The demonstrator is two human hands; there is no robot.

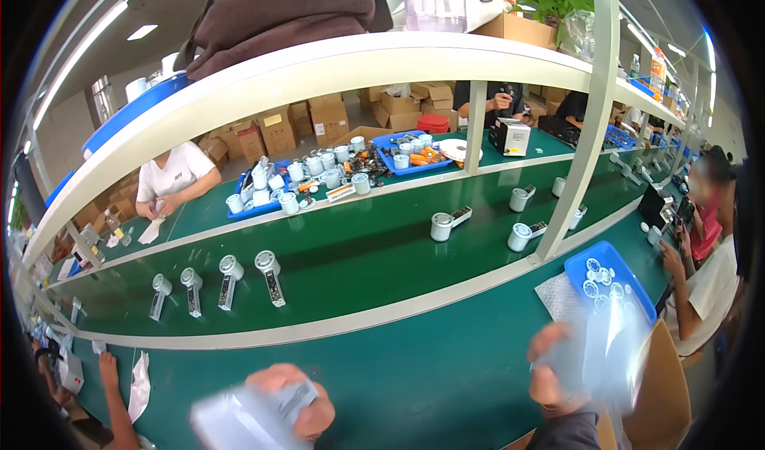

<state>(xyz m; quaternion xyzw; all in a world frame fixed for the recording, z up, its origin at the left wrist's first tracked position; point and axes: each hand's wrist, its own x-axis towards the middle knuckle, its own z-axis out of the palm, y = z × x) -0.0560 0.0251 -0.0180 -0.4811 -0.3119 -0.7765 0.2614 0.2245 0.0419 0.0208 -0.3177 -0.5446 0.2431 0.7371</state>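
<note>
My left hand (309,408) is closed around a pale, plastic-looking packet (239,420) low in the view, above the green worktable (414,362). Motion smears the packet, and its contents cannot be made out. Over on the right, my right hand (548,370) has its fingers closed on a clear plastic bag (610,354), also blurred. Behind that bag is a blue tray (602,252) holding several white ring-shaped parts (594,276), and the bag partly covers it. A sheet of bubble wrap (555,294) lies beside the tray.
Beyond a pale rail, a green conveyor belt (358,267) carries several white cylindrical devices with arms (269,271). A white post (580,131) and overhead shelf (335,55) stand in front. An open cardboard box (661,378) is at lower right. Co-workers sit on both sides.
</note>
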